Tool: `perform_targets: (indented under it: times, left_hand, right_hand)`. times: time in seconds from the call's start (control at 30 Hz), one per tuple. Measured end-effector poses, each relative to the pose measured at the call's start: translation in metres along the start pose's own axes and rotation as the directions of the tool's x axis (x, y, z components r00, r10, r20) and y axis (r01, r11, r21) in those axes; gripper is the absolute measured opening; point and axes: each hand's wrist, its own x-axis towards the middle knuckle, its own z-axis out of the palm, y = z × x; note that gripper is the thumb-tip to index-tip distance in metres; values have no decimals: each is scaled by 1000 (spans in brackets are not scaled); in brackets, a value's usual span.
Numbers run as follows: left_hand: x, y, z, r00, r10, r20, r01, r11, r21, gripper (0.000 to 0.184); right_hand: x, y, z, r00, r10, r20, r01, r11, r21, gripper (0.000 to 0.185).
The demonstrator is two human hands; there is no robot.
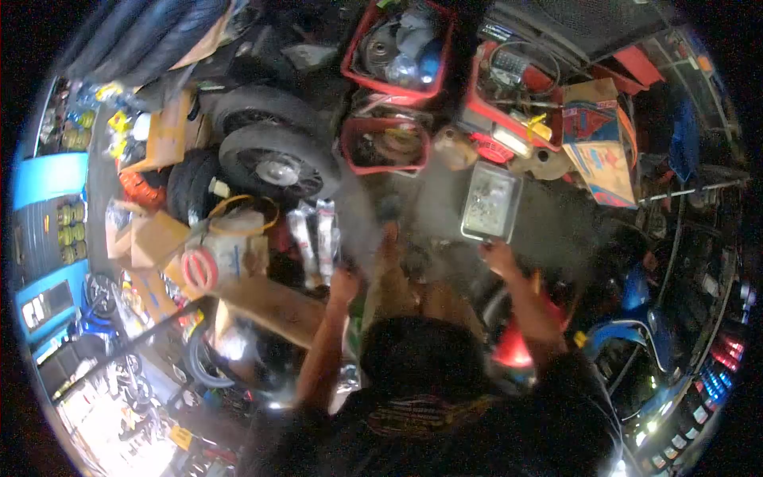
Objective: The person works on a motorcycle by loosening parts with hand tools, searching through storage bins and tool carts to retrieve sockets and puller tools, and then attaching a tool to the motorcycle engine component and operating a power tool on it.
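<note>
My right hand (499,259) is closed on the near edge of a shallow, clear-looking rectangular tray (474,231) with small pale and metallic pieces in it, too blurred to name. My left hand (345,284) has its fingers curled. It is close to the lower end of two long, silvery-white plastic-wrapped packages (327,230). Whether it grips them or something smaller is not clear. Between my hands, my legs and a bare foot (389,236) show above the dark floor.
Motorcycle wheels with tires (278,168) lie at upper left. Red bins (385,168) of parts stand ahead. Cardboard boxes (594,135) are at upper right, and a long cardboard piece (270,306) lies at left. A blue motorcycle part (660,338) is at right.
</note>
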Motion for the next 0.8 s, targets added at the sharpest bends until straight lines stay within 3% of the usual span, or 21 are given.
perform_targets:
  times: [0.03, 0.1, 0.13, 0.17, 0.2, 0.23, 0.3, 0.33, 0.37, 0.4, 0.47, 0.5, 0.53, 0.57, 0.6, 0.63, 0.67, 0.7, 0.73, 0.77, 0.8]
  left_hand:
    - [42, -4, 8, 999, -14, 48, 14, 1000, 11, 34]
    - [127, 3, 30, 999, 14, 40, -12, 999, -53, 33]
    - [176, -15, 52, 999, -22, 29, 26, 990, -138, 34]
    - [226, -42, 81, 997, -71, 4, 68, 950, -305, 34]
    - [275, -67, 107, 995, -98, -12, 84, 908, -410, 35]
    - [319, -89, 132, 992, -129, -17, 109, 895, -433, 36]
    - [382, -132, 168, 991, -136, 2, 133, 966, -223, 37]
    - [402, -97, 167, 855, -514, 73, 466, 698, -543, 37]
    - [424, -79, 174, 597, -759, 259, 615, 226, -755, 37]
    - [443, -95, 192, 587, -767, 260, 616, 215, -758, 37]
    - [452, -137, 228, 748, -596, 293, 453, 136, -881, 42]
    - [454, -135, 232, 745, -598, 294, 455, 133, -881, 42]
    - [446, -127, 226, 814, -521, 256, 334, 59, -941, 44]
    - [440, -155, 236, 880, -436, 190, 294, 184, -938, 50]
    - [433, -182, 245, 932, -343, 120, 230, 301, -925, 56]
    - [427, -210, 255, 968, -246, 49, 148, 400, -904, 62]
    - [417, -204, 247, 972, -229, 44, 190, 671, -717, 67]
    - [403, -193, 246, 995, -89, -50, 57, 888, -456, 71]
    - [387, -162, 234, 988, 58, -145, -67, 996, -57, 74]
    - [371, -127, 221, 952, 199, -233, -124, 946, 300, 78]
    - [354, -128, 223, 955, 96, -282, -124, 989, -82, 77]
  right_hand:
    - [31, -1, 22, 999, -27, -17, 27, 999, -47, 27]
    - [108, -14, 58, 991, 123, 60, -130, 980, 148, 37]
    - [148, -8, 87, 991, 117, 70, -126, 981, 145, 37]
    - [195, 1, 121, 942, 283, 181, -335, 829, 448, 32]
    - [234, 4, 153, 853, 391, 346, -516, 537, 667, 27]
    - [267, -9, 160, 850, 385, 360, -523, 538, 661, 27]
    - [330, -54, 155, 841, 372, 392, -445, 65, 893, 15]
    - [360, -49, 183, 804, 346, 484, -514, -6, 858, 13]
    - [393, -42, 209, 765, 308, 565, -577, -62, 815, 11]
    - [417, -42, 223, 761, 304, 573, -587, -54, 808, 11]
    - [430, -59, 245, 696, 385, 606, -677, 68, 733, 13]
    - [434, -63, 252, 694, 385, 608, -679, 69, 731, 13]
    - [432, -67, 258, 662, 406, 630, -664, -73, 744, 15]
    - [428, -67, 268, 627, 420, 657, -636, -211, 742, 17]
    - [423, -64, 275, 617, 419, 666, -649, -208, 732, 17]
    - [416, -59, 287, 672, 411, 616, -591, -204, 781, 16]
    - [409, -55, 295, 728, 403, 554, -521, -200, 830, 15]
    - [400, -48, 299, 733, 405, 546, -516, -192, 835, 15]
    - [390, -44, 300, 773, 393, 497, -427, -257, 867, 14]
    - [381, -42, 299, 807, 382, 450, -341, -321, 884, 13]
    - [368, -48, 283, 829, 360, 428, -360, -244, 901, 13]
